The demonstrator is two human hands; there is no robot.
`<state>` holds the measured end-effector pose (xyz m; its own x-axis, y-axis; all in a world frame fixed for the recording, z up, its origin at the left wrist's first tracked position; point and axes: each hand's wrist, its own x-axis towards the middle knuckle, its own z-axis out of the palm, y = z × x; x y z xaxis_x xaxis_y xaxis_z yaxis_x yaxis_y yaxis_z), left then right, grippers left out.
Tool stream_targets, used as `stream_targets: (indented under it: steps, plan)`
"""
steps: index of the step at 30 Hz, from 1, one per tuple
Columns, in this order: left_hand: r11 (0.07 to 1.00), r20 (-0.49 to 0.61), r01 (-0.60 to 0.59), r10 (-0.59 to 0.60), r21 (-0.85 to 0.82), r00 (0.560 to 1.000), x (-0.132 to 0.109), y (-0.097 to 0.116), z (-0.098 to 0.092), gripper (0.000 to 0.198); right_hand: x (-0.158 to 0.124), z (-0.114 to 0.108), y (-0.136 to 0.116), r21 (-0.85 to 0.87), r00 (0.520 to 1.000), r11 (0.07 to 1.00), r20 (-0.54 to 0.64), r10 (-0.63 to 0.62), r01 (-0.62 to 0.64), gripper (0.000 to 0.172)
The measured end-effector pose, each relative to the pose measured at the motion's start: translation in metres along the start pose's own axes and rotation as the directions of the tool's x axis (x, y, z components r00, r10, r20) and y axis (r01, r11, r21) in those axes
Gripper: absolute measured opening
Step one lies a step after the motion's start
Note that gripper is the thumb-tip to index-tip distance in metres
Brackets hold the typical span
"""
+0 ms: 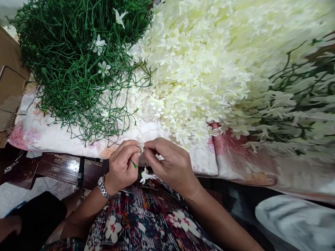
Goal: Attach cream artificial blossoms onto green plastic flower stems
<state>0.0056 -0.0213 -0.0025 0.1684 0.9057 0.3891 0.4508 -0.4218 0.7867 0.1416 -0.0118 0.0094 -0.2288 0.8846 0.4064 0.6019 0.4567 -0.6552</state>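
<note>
My left hand [123, 169], with a metal watch on its wrist, is closed in a pinch around a thin green artificial stem; one green tip [134, 165] pokes out beside the thumb. Opposite it, my right hand [172, 165] pinches a small white artificial flower [141, 146] where both sets of fingertips meet. Just below the hands, over my lap, hangs another white flower [146, 175]; whether it belongs to the held stem I cannot tell. Both hands are at the front edge of a cloth-covered table [96, 150].
A heap of green plastic stems [65, 66] with a few white flowers covers the table's left. Loose white blossoms [193, 69] pile in the middle and right. Assembled flower sprays [295, 108] lie at far right. A cardboard box [10, 83] stands left; another person's knee [293, 216] shows lower right.
</note>
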Motion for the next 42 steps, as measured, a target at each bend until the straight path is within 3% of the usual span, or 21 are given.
stream_targets:
  steps: [5,10,13,17,21,24,27,30,35,42]
  plan:
    - [0.976,-0.041,0.150,-0.158,-0.161,0.987,-0.002,-0.001,-0.003,0.019,-0.004,-0.001,0.004,0.023,1.000,1.000,0.005,-0.021,0.020,0.010]
    - [0.924,0.053,0.299,-0.295,-0.240,0.954,-0.001,-0.003,-0.001,0.009,-0.004,-0.001,0.002,-0.005,0.995,0.996,0.037,-0.091,0.092,0.010]
    - [0.888,0.036,0.336,-0.343,-0.315,0.939,-0.002,-0.005,0.002,0.006,-0.003,-0.001,0.001,0.007,0.994,0.995,0.049,-0.097,0.097,0.009]
    - [0.757,0.025,0.415,-0.467,-0.504,0.884,-0.002,-0.007,0.004,0.004,-0.002,-0.005,-0.001,0.086,0.996,0.994,0.062,-0.070,0.065,0.011]
    - [0.578,0.092,0.477,-0.569,-0.662,0.817,0.000,-0.006,0.003,0.006,-0.002,-0.008,0.000,0.147,0.998,0.988,0.051,-0.042,0.034,0.023]
    - [0.459,0.140,0.475,-0.592,-0.751,0.794,0.003,-0.004,0.002,0.006,-0.003,-0.007,0.002,0.157,0.998,0.986,0.042,-0.053,0.046,0.030]
    - [0.411,0.163,0.464,-0.586,-0.785,0.794,0.005,-0.002,0.002,0.005,-0.001,-0.006,0.002,0.167,0.996,0.983,0.044,-0.083,0.075,0.041]
    - [0.425,0.167,0.449,-0.554,-0.786,0.816,0.005,-0.001,0.002,0.005,0.003,-0.005,0.002,0.166,0.989,0.983,0.107,-0.101,0.083,0.054]
    - [0.511,0.104,0.435,-0.553,-0.742,0.827,0.002,-0.002,0.005,0.006,0.004,0.001,0.001,0.202,0.994,0.975,0.037,-0.101,0.092,0.025]
    - [0.590,0.213,0.545,-0.539,-0.595,0.815,0.001,-0.001,0.002,0.012,-0.001,0.000,0.007,0.165,0.998,0.985,-0.007,-0.057,0.057,0.012]
